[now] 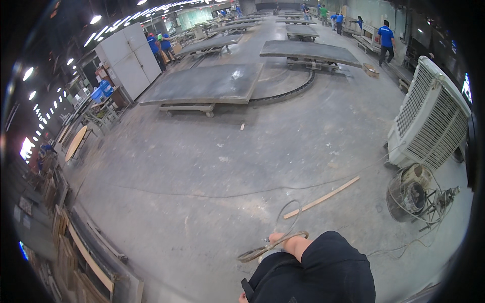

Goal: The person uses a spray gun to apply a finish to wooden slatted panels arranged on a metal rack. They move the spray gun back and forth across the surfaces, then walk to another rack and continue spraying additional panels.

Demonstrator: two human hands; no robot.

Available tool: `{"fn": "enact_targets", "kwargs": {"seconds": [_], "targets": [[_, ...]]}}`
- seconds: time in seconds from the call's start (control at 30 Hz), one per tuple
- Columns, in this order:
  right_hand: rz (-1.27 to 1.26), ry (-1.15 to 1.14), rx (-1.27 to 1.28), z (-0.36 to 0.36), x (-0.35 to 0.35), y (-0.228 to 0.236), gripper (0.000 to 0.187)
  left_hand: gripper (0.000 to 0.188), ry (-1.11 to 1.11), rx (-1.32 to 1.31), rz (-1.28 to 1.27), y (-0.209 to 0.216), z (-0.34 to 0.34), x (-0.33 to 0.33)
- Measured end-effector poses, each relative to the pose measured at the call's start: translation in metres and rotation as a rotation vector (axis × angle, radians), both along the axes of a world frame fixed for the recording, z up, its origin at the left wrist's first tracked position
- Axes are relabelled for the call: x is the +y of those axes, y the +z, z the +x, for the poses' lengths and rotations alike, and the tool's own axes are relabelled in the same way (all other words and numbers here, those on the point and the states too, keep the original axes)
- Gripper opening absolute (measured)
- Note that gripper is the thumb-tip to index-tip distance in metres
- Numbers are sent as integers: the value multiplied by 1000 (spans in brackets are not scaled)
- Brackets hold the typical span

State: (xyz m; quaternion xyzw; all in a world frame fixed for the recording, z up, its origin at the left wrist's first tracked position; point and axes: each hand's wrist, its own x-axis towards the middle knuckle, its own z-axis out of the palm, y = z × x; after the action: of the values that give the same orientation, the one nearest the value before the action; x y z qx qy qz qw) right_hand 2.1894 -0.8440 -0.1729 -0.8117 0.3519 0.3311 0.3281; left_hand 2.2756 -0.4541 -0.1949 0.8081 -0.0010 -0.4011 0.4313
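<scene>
1. Across the concrete floor [202,166], big grey slabs [207,83] are sitting on low carts.
2. Far right, a white louvred cooler [432,118] is standing.
3. Low centre, one hand [277,238], side unclear, is gripping a looped hose [283,222]; finger state hard telling.
4. Nearby, a wooden strip [323,198] is lying flat.

A small open brown box [371,70] (cardboard or wood, too far to tell) sits on the concrete floor just beyond the right-hand grey slab. Blue containers [102,91] are stacked by the white cabinet at the left. A bright glowing panel [26,148], perhaps a screen, shows at the far left rim, and a small blue-lit one [22,250] lower down.
</scene>
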Motion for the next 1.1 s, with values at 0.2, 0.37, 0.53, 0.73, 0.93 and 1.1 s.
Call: {"fn": "enact_targets", "kwargs": {"seconds": [0.2, 0.37, 0.53, 0.73, 0.93, 1.1], "targets": [[59, -66, -45, -7, 0, -57, 39, 17, -21, -6, -1, 4, 3, -4], [1, 24, 37, -1, 7, -71, 38, 17, -5, -27, -12, -14, 5, 14], [57, 4, 30, -3, 5, -37, 31, 18, 74, -85, -51, -17, -11, 28], [115, 17, 41, -9, -2, 7, 23, 22, 145, -93, -40, 27, -31, 28], [79, 145, 47, 6, -3, 23, 25, 20, 279, -46, 76, 57, -59, 23], [70, 205, 33, 18, 4, 27, 26, 19, 326, -148, 66, 73, -78, 22]]}}
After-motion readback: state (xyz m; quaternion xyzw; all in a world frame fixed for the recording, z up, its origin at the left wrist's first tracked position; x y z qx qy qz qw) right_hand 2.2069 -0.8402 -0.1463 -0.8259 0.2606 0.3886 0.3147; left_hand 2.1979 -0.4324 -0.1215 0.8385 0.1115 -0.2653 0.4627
